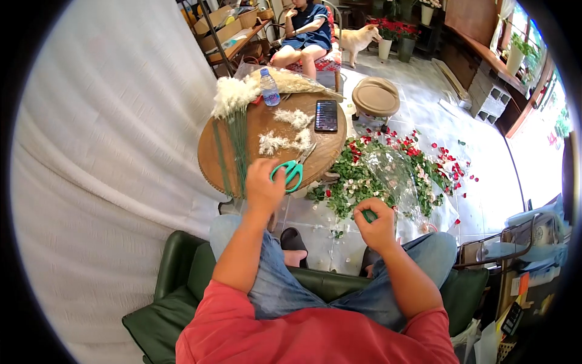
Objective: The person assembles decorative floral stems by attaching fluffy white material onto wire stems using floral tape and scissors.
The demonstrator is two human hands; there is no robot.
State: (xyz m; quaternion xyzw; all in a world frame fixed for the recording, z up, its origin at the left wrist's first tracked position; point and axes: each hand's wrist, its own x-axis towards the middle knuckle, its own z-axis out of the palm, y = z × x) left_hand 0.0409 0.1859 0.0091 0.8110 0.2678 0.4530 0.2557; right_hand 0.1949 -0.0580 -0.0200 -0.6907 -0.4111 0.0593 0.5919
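My left hand (265, 185) is over the near edge of the round wooden table (209, 151), slightly blurred, its fingers partly bent beside the green-handled scissors (292, 172). What it holds, if anything, I cannot tell. Over my right knee, my right hand (376, 227) is closed around a small green roll (368, 215), mostly hidden by the fingers. Fluffy cream plumes (235, 97) on long green wire stems (237, 145) lie along the table's left side. Loose fluffy tufts (294, 118) are scattered in the middle, near a phone (326, 116).
A water bottle (269, 88) stands at the table's back, before wrapped dried plumes (297, 80). Cut leaves and red petals (357, 173) with clear plastic wrap (391, 167) cover the floor at right. Behind are a stool (376, 96), a seated person (306, 33) and a dog (357, 41).
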